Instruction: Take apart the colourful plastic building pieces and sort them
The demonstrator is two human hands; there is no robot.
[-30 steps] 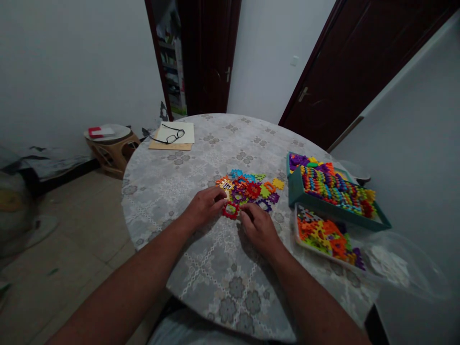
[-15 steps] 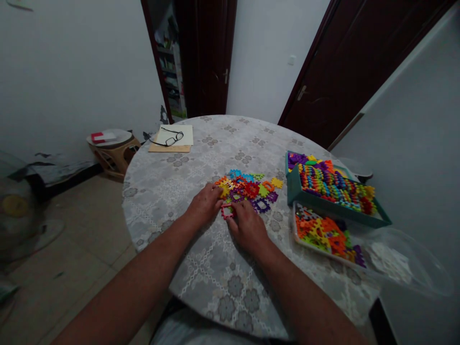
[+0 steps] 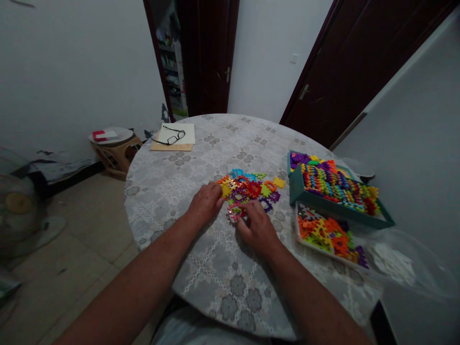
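Near the middle of the table, a pile of colourful plastic interlocking pieces (image 3: 253, 189) lies in front of me. My right hand (image 3: 257, 223) pinches a pink square frame piece (image 3: 234, 212) between thumb and fingers at the pile's near edge. On the pile's left side, my left hand (image 3: 207, 203) has its fingers curled together, close against a yellow piece (image 3: 226, 190). What its fingertips hold, if anything, is hidden. A dark purple frame piece (image 3: 266, 205) sits just beyond my right hand.
On the right stand a teal box (image 3: 338, 211) of linked pieces and a clear plastic tub (image 3: 298, 230) of loose ones. Glasses (image 3: 172, 140) lie on papers (image 3: 189, 134) at the back left. A patterned cloth covers the round table (image 3: 204, 282). A stool (image 3: 115, 151) is at left.
My right hand has shifted slightly right with the pink frame piece, which now looks tilted and farther from my left hand. The left hand stays beside the pile.
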